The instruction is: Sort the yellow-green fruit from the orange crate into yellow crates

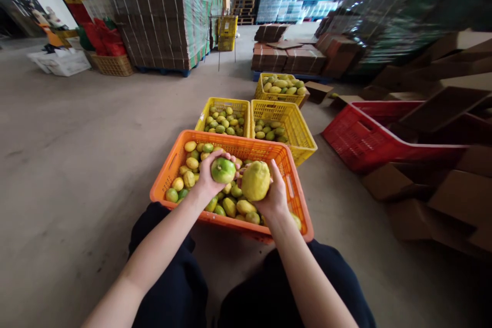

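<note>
My left hand (210,177) is closed around a green papaya (223,170), its stem end turned toward me. In my right hand (275,192) rests a larger, lumpy yellow papaya (255,181), with the thumb along its right side. Both fruits are held up above an orange plastic crate (169,169), close together but apart. Inside that crate lie many yellow and green papayas (229,207), partly hidden by my hands and forearms.
Beyond the orange crate stand yellow crates of fruit: one at left (200,119), one at right (303,130), one farther back (262,93). A red crate (357,148) and open cardboard boxes (407,215) crowd the right. Wrapped pallet stacks (154,15) rise behind.
</note>
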Demonstrator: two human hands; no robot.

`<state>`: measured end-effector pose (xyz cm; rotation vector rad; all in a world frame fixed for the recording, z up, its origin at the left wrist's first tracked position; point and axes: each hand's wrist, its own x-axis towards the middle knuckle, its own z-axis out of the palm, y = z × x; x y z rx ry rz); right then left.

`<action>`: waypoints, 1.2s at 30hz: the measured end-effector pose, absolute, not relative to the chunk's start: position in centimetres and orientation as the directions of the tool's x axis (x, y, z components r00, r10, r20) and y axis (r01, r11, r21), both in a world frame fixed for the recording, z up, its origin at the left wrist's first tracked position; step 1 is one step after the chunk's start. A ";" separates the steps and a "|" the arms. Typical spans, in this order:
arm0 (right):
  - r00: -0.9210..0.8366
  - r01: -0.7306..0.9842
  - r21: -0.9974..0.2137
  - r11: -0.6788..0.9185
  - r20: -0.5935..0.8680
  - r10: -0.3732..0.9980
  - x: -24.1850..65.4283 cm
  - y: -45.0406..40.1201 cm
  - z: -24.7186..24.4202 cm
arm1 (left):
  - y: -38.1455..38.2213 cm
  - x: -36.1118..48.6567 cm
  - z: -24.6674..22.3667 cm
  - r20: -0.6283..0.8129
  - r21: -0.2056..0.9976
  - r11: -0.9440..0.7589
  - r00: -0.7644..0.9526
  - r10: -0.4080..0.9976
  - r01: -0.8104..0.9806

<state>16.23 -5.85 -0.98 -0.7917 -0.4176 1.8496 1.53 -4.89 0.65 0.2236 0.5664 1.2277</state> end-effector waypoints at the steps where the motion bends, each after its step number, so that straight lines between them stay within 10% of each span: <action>1: -0.253 -0.678 -0.620 -0.396 -0.309 0.917 16.2 -5.9 -1.0 | -5.0 1.6 0.9 -0.263 0.512 0.326 0.217 0.940 -0.795; 16: -0.132 -0.513 -0.847 -0.137 -0.080 0.988 16.1 -7.1 -0.2 | -5.9 1.3 1.6 -0.033 0.765 0.186 0.251 0.967 -0.616; 26: 0.142 -0.754 -0.652 -0.074 -0.273 0.951 15.9 -5.1 -1.7 | -4.9 2.4 -0.2 -0.391 0.330 0.385 0.246 0.887 -0.862; 31: 0.387 -0.315 -0.929 0.193 0.060 0.920 15.2 -5.3 -2.3 | -5.7 3.7 -0.5 -0.407 0.313 0.491 0.352 0.843 -0.813; 36: 0.191 0.052 -0.926 0.374 0.377 0.906 14.3 -5.9 -2.9 | -5.6 5.1 -1.7 -0.551 0.242 0.458 0.268 0.790 -0.855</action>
